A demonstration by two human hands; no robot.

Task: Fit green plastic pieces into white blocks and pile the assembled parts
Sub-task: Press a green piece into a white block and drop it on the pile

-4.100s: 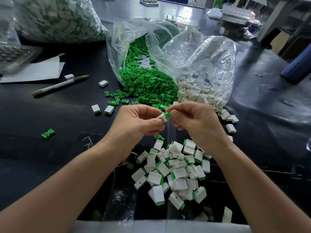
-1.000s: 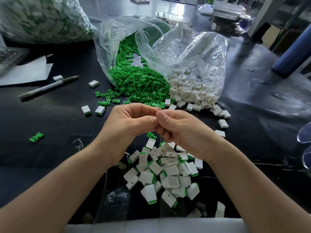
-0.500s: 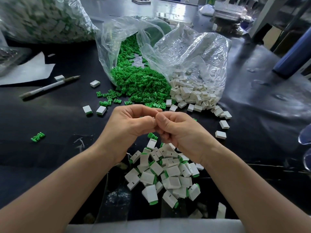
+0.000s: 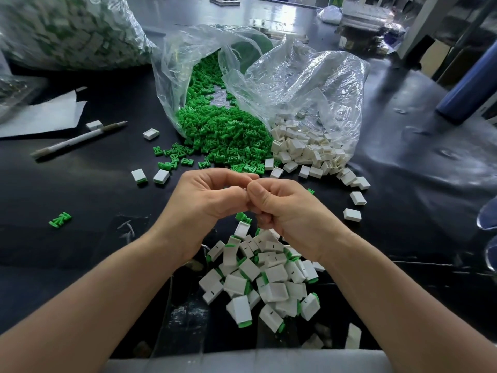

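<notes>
My left hand [image 4: 204, 200] and my right hand [image 4: 285, 211] meet fingertip to fingertip above the black table, all fingers curled. They pinch a small white block [image 4: 243, 188] between them; only a sliver of it shows. Just below the hands lies the pile of assembled white-and-green parts [image 4: 269, 278]. A loose green piece [image 4: 243, 217] sits at the pile's top. Behind the hands, an open clear bag spills green pieces [image 4: 223, 133], and a second bag spills white blocks [image 4: 306, 149].
Two assembled parts [image 4: 138, 175] lie left of the hands, and a stray green piece [image 4: 60, 219] further left. A pen [image 4: 78, 140] and white paper [image 4: 45, 114] are at the left. A large filled bag [image 4: 67, 28] stands back left. Loose white blocks [image 4: 352, 214] lie right.
Four seconds ago the white block and green tip showed openly between my fingertips. Since then the hands have closed together around it and have barely moved in the last second.
</notes>
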